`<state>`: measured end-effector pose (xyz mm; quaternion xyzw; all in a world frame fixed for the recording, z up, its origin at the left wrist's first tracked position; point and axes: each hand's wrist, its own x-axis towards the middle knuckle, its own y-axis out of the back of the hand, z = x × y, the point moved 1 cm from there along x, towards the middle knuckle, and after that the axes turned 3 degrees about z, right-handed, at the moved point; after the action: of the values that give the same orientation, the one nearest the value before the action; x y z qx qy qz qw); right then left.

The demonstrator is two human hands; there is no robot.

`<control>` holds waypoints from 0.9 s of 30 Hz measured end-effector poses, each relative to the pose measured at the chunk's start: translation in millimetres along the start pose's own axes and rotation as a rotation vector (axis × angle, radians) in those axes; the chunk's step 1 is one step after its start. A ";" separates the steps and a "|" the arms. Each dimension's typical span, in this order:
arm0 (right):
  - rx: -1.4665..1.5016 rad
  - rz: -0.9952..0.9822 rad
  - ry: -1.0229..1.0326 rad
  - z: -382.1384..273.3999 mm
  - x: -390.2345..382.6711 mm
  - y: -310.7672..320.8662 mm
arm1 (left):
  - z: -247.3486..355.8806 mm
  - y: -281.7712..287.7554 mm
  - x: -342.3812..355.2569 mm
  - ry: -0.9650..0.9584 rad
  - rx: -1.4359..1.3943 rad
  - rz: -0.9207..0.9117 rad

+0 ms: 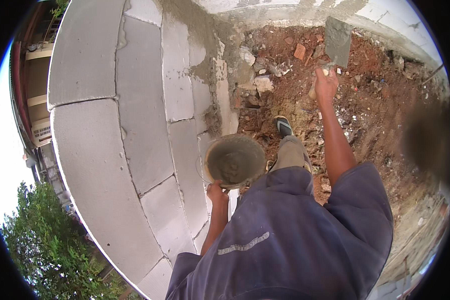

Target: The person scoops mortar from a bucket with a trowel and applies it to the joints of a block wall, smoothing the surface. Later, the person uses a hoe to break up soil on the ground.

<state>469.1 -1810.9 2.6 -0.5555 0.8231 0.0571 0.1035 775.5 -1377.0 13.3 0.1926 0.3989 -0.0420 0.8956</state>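
My left hand (217,192) is closed on the near rim of a round bucket (259,172). Grey wet mortar (231,162) lies inside it, low against the walls. Out in front and to the right, my right hand (326,86) grips the handle of a trowel (338,41). The trowel's wide flat blade is grey and points away from me, over the soil. Its face looks coated in a thin grey film. The bucket is beside a wall of pale blocks (147,100) on my left.
Reddish, uneven soil (362,100) with broken brick (299,51) and rubble (264,84) covers the ground. A mortar-smeared wall (385,17) closes off the far side. My sandalled foot (284,126) stands by the bucket. Beyond the block wall are a leafy tree (47,240) and a building.
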 end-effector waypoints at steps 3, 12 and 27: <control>-0.027 0.266 0.147 18.1 -20.6 -42.5 | -9.4 19.3 -2.4 0.000 -0.036 0.022; -0.523 -1.062 -0.031 61.8 -299.0 -135.4 | 0.3 25.1 -13.2 -0.141 0.049 0.055; -1.246 -1.428 0.550 92.9 -286.0 -60.8 | 43.7 -24.2 -23.1 -0.727 -0.031 -0.197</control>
<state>638.7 -1556.2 -19.5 -0.8709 0.1125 0.2734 -0.3926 784.8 -1417.6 49.2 0.1120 0.0720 -0.1877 0.9732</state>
